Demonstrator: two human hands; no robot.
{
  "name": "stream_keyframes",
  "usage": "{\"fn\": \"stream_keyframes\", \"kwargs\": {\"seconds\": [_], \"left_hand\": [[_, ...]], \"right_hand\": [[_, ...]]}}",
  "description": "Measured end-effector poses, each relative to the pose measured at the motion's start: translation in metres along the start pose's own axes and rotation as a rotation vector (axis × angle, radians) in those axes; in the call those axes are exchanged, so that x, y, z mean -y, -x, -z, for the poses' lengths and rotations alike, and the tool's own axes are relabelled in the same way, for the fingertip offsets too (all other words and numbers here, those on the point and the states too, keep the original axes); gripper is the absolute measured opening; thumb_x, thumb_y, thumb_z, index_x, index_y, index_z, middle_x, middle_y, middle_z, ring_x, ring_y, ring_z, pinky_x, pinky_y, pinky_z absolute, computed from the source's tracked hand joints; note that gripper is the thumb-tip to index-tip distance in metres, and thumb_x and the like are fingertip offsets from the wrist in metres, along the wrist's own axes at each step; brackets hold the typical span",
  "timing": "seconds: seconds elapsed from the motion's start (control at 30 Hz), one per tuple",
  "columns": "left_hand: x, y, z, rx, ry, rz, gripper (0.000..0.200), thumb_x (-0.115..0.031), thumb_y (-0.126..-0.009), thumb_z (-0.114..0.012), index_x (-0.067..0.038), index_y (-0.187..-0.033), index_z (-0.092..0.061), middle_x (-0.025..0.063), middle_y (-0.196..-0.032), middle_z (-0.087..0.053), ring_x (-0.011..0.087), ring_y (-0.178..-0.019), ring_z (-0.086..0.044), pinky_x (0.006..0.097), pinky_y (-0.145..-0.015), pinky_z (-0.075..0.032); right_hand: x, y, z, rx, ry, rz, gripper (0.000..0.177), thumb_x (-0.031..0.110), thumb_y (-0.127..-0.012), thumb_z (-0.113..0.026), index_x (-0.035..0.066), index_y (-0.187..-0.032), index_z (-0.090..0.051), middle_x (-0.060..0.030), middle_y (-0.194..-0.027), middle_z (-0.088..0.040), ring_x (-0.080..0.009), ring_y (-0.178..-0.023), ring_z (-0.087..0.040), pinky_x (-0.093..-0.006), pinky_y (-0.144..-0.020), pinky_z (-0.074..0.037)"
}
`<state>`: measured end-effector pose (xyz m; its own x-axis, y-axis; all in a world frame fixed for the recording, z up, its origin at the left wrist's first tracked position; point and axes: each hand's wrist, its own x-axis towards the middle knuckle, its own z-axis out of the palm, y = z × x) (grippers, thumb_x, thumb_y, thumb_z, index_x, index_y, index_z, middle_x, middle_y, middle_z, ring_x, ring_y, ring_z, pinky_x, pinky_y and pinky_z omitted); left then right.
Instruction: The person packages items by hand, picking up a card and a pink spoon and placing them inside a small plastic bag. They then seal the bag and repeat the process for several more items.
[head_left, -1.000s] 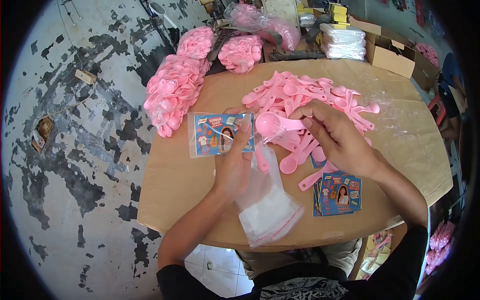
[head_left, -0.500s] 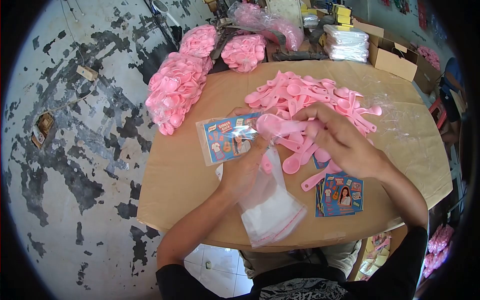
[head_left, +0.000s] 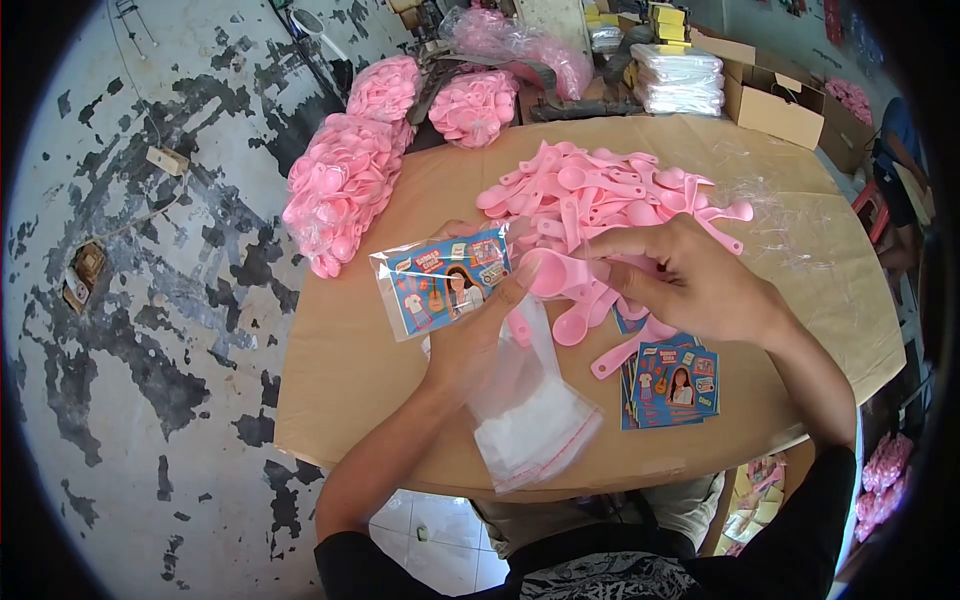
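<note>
My left hand (head_left: 468, 335) is closed on a small clear plastic bag (head_left: 387, 290) with a blue printed card (head_left: 425, 300) inside, tilted up to the right. In my right hand (head_left: 700, 285), a pink measuring spoon (head_left: 550, 274) is pinched between thumb and fingers. Its bowl lies by the bag's right end, next to my left thumb. Below the left hand, a stack of empty clear bags (head_left: 540, 435) rests on the table. Blue cards (head_left: 675, 390) lie in a pile below my right hand. Just beyond both hands spreads a heap of loose pink spoons (head_left: 590, 190).
Brown paper covers the rounded table (head_left: 800, 350). Bagged pink spoons (head_left: 340, 190) stand at its left edge, with another full bag (head_left: 474, 108) behind. Stacked clear packets (head_left: 680, 80) and an open cardboard box (head_left: 775, 105) are at the back right. A person (head_left: 900, 165) is at the far right.
The bag and card tilt more steeply. The spoon's bowl has come down a little beside my left thumb, and the right hand has shifted slightly. The whole view has turned a little.
</note>
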<state>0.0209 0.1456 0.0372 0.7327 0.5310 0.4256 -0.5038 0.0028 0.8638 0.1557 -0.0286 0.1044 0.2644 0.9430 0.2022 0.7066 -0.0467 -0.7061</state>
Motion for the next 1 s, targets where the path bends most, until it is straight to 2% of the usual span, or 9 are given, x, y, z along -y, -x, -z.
{"fn": "stream_keyframes", "kwargs": {"seconds": [0.3,0.37,0.47,0.5,0.57,0.63,0.8,0.87,1.0], "left_hand": [[0.006,0.011,0.001,0.092,-0.115,-0.012,0.055,0.000,-0.086,-0.066,-0.012,-0.128,-0.033,0.0045,-0.113,-0.051,0.0151,-0.108,-0.055,0.0311,-0.094,-0.049],[0.014,0.012,0.006,0.134,-0.012,0.021,0.055,-0.005,-0.089,-0.065,-0.011,-0.132,-0.031,0.0076,-0.120,-0.051,0.0186,-0.113,-0.054,0.0343,-0.096,-0.049],[0.024,0.008,0.012,0.087,0.175,0.120,0.064,-0.012,-0.091,-0.064,-0.007,-0.141,-0.025,0.0147,-0.131,-0.050,0.0230,-0.117,-0.054,0.0362,-0.097,-0.049],[0.019,0.005,0.008,0.073,0.240,0.116,0.063,-0.015,-0.093,-0.061,-0.008,-0.142,-0.023,0.0163,-0.132,-0.049,0.0251,-0.118,-0.053,0.0382,-0.098,-0.048],[0.002,-0.002,0.001,0.047,0.366,0.109,0.061,-0.020,-0.097,-0.056,-0.010,-0.143,-0.018,0.0195,-0.134,-0.046,0.0295,-0.119,-0.052,0.0422,-0.102,-0.045],[0.005,-0.012,0.015,0.053,0.306,0.102,0.058,-0.022,-0.099,-0.051,-0.012,-0.143,-0.015,0.0216,-0.134,-0.045,0.0316,-0.120,-0.052,0.0444,-0.105,-0.041],[0.005,-0.023,0.023,0.077,0.084,0.033,0.058,-0.025,-0.098,-0.052,-0.012,-0.143,-0.017,0.0232,-0.134,-0.045,0.0307,-0.124,-0.048,0.0449,-0.107,-0.038],[-0.001,-0.018,0.017,0.148,-0.079,-0.038,0.060,-0.028,-0.095,-0.057,-0.010,-0.141,-0.022,0.0230,-0.135,-0.044,0.0296,-0.127,-0.045,0.0446,-0.108,-0.035],[-0.011,-0.013,-0.015,0.525,-0.502,-0.115,0.076,-0.026,-0.084,-0.071,-0.003,-0.141,-0.028,0.0209,-0.138,-0.041,0.0268,-0.132,-0.039,0.0437,-0.110,-0.031]], "right_hand": [[0.007,0.005,-0.018,-0.098,0.016,0.103,0.022,0.019,-0.094,-0.056,0.002,-0.107,-0.056,-0.0149,-0.059,-0.062,-0.0191,-0.052,-0.064,-0.0302,-0.051,-0.046],[0.000,0.002,-0.019,-0.124,0.001,0.130,0.019,0.016,-0.092,-0.056,0.002,-0.105,-0.056,-0.0131,-0.058,-0.061,-0.0198,-0.050,-0.062,-0.0303,-0.050,-0.046],[-0.001,0.003,0.000,-0.212,-0.015,0.185,0.015,0.006,-0.092,-0.052,0.003,-0.106,-0.054,-0.0040,-0.067,-0.056,-0.0076,-0.052,-0.048,-0.0239,-0.047,-0.037],[0.005,0.006,0.014,-0.256,0.116,0.163,0.022,0.013,-0.092,-0.052,0.002,-0.110,-0.057,-0.0095,-0.065,-0.059,-0.0159,-0.053,-0.055,-0.0291,-0.051,-0.044],[-0.001,0.018,0.043,-0.467,0.160,0.310,0.014,0.007,-0.091,-0.049,0.002,-0.103,-0.053,-0.0057,-0.067,-0.054,-0.0090,-0.055,-0.048,-0.0252,-0.048,-0.039],[0.011,0.036,0.074,-0.583,0.151,0.315,0.012,0.007,-0.091,-0.049,0.001,-0.100,-0.053,-0.0039,-0.064,-0.053,-0.0069,-0.053,-0.046,-0.0243,-0.046,-0.037],[0.016,0.052,0.093,-0.233,0.610,0.233,0.010,0.010,-0.085,-0.059,0.002,-0.080,-0.059,-0.0001,-0.045,-0.042,-0.0062,-0.037,-0.038,-0.0248,-0.038,-0.029],[0.029,0.058,0.105,-0.265,0.548,0.105,0.009,0.009,-0.083,-0.060,0.001,-0.079,-0.059,-0.0008,-0.046,-0.043,-0.0055,-0.038,-0.039,-0.0245,-0.038,-0.028],[0.022,0.053,0.083,-0.346,0.229,0.268,0.006,0.004,-0.084,-0.060,0.000,-0.083,-0.063,0.0014,-0.047,-0.046,-0.0022,-0.041,-0.040,-0.0236,-0.039,-0.028]]}}
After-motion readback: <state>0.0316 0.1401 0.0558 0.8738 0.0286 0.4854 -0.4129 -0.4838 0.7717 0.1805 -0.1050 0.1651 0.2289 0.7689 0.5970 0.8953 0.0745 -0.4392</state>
